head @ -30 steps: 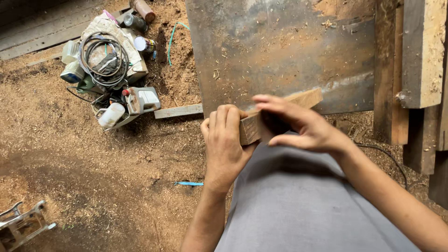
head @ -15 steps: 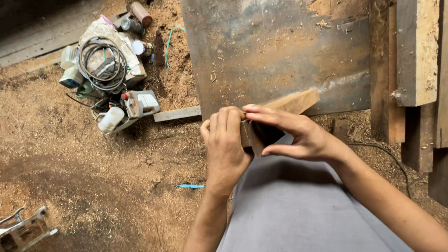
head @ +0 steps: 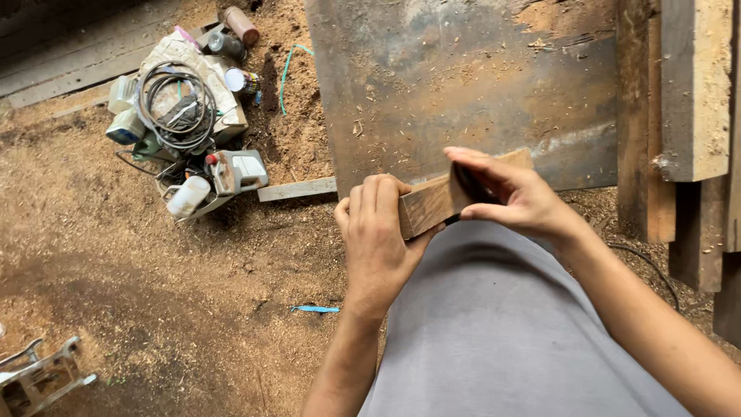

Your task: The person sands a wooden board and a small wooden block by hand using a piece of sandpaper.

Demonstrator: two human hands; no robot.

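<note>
I hold a short brown wooden block [head: 429, 202] in front of my grey-clothed lap, above a sawdust floor. My left hand [head: 377, 235] wraps around the block's near left end, fingers curled over its top. My right hand [head: 511, 194] lies over the block's middle and far end, pressing a small dark piece [head: 464, 185] against the wood; I cannot tell what that piece is. The block's pale far tip [head: 519, 159] pokes out past my right fingers.
A large dark weathered board [head: 463, 85] lies ahead. Planks [head: 691, 93] stack at the right. A heap of coiled cable, cans, bottles and a small power tool [head: 193, 116] sits at upper left. A thin strip of wood [head: 297, 188], a blue scrap [head: 315, 309], a metal frame [head: 38, 378].
My right hand has slid along the block away from me, uncovering more of the wood between the hands. The left hand keeps its grip on the near end.
</note>
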